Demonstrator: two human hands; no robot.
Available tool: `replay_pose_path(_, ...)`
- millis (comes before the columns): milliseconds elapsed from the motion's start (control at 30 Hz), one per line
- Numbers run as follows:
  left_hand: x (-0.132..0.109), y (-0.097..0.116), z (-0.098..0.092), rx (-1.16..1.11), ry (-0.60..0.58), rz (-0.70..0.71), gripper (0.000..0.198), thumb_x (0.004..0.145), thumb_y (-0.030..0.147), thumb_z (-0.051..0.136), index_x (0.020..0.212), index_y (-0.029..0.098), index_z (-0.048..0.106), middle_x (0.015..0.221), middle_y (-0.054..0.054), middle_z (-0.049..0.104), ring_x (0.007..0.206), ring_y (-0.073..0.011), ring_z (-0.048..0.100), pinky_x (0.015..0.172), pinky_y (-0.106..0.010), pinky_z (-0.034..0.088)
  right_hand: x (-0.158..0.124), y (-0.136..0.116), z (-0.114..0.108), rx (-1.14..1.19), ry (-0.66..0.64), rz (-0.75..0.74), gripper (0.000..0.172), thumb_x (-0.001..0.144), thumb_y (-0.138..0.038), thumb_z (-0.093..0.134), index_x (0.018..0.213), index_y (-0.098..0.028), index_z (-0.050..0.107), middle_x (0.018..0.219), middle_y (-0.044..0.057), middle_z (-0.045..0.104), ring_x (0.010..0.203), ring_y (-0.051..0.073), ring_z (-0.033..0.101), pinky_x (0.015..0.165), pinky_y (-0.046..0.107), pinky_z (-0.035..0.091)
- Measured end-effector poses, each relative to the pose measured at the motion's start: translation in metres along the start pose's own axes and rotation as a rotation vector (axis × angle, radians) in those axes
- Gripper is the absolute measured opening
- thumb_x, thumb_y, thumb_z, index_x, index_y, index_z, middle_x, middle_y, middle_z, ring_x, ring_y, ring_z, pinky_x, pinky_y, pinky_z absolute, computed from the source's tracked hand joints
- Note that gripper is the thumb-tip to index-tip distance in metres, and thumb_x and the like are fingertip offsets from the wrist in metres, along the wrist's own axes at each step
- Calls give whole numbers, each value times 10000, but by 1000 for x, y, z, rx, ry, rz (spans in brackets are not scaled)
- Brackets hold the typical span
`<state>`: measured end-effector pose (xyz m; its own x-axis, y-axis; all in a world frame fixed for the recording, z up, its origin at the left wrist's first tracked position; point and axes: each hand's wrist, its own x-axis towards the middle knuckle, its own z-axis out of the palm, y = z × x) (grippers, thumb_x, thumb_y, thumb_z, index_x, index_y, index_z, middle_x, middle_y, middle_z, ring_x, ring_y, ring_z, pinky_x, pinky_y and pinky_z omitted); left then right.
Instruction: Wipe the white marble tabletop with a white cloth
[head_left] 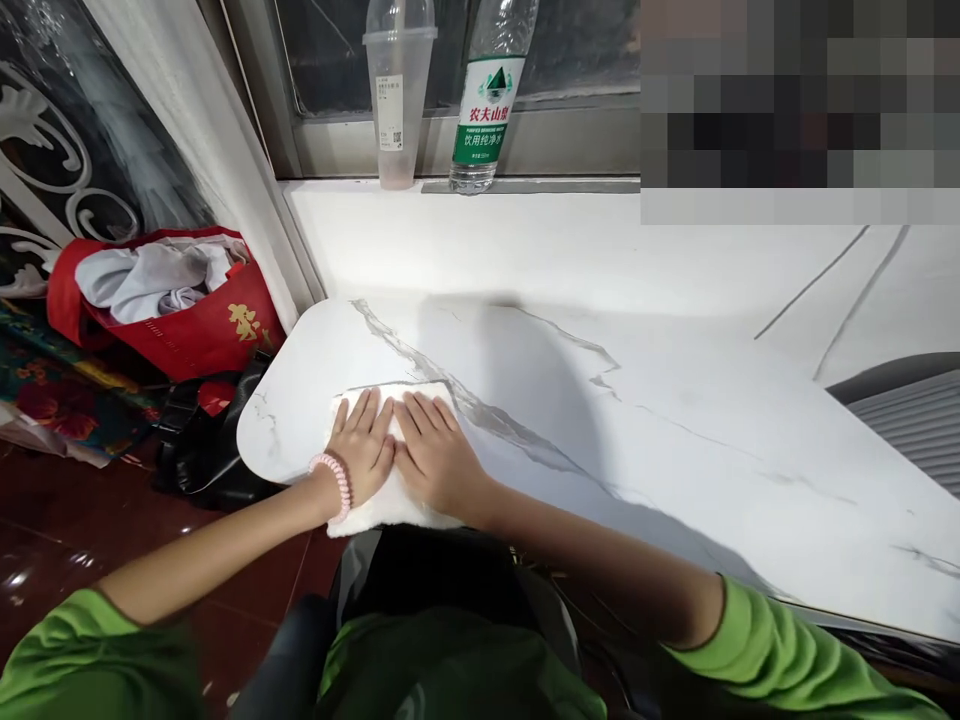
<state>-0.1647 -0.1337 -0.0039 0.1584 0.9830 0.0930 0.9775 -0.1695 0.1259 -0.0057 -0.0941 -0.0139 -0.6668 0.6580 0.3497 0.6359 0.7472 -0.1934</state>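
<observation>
A white cloth (397, 505) lies spread on the white marble-patterned tabletop (675, 400), its near edge reaching the table's front edge. My left hand (364, 450), with a pink coiled band at the wrist, rests flat on the cloth's left half. Beside it my right hand (439, 455) presses flat on the right half, fingers stretched away from me. The two hands nearly touch at the thumbs. Neither hand has its fingers wrapped round anything. The part of the cloth under my palms is hidden.
On the window ledge stand a lidded plastic cup (397, 100) and a water bottle (487, 110) with a green label. Left of the table are a red bag (202, 335) stuffed with pale fabric and a black bag (217, 460). A grey ribbed object (915, 430) sits at the right.
</observation>
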Motion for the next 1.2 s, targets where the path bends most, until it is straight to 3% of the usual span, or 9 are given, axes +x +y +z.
replay_pose_path(100,34,-3,0,-11,-34,-11,568,980,274,321,1513,92,389,1603,-168,309,1509,-284,234,1233,-541,178,22,19,4,-36,-35,61,557,930,-238,369,1424,-18,503,1492,196,492,1406,316,416,1190,487,265)
replay_pose_path(267,115,-22,1,4,-105,-64,581,969,228,317,1533,89,340,1623,-138,280,1512,-255,234,1242,-486,172,84,60,20,-75,-51,144,529,929,-179,347,1411,-17,495,1489,194,497,1398,299,415,1168,474,260)
replay_pose_path(433,193,-45,4,38,-59,-55,573,971,191,303,1530,77,342,1617,-135,300,1503,-250,263,1238,-468,181,144,106,32,-78,-9,169,517,930,-152,326,1392,-2,502,1468,200,516,1372,292,432,1156,444,249)
replay_pose_path(533,224,-53,5,44,-69,-55,566,980,201,295,1532,86,339,1623,-122,295,1505,-242,257,1238,-457,178,165,126,36,-55,8,199,505,930,-159,328,1377,-17,518,1458,199,525,1354,288,444,1149,435,251)
replay_pose_path(633,236,-53,5,64,-69,-60,560,990,198,277,1538,93,330,1628,-110,290,1508,-225,246,1242,-421,170,172,135,35,-42,12,202,504,936,-171,330,1376,-13,518,1467,203,515,1363,292,432,1157,432,234)
replay_pose_path(767,228,-45,3,112,-66,-56,556,995,188,262,1534,73,330,1622,-123,300,1500,-225,268,1239,-399,183,164,133,29,-22,5,200,509,947,-191,347,1399,-20,507,1488,188,498,1396,288,404,1181,425,212)
replay_pose_path(867,209,-28,2,118,-71,-51,558,992,187,267,1537,79,327,1623,-116,297,1502,-224,264,1242,-400,175,139,126,23,-34,18,196,507,955,-184,336,1407,-26,502,1488,187,499,1391,292,414,1179,443,231)
replay_pose_path(967,173,1,4,115,-87,-3,561,992,190,273,1534,53,325,1626,-132,282,1509,-238,242,1248,-412,159,93,113,13,-69,21,194,516,967,-194,326,1421,-8,485,1491,204,489,1392,317,413,1178,474,244)
replay_pose_path(1200,63,86,6,95,-76,151,571,991,218,271,1496,-36,355,1599,-200,305,1508,-304,226,1248,-517,160,-43,70,-24,-141,28,135,535,979,-234,315,1424,10,488,1487,229,485,1403,337,403,1179,506,274)
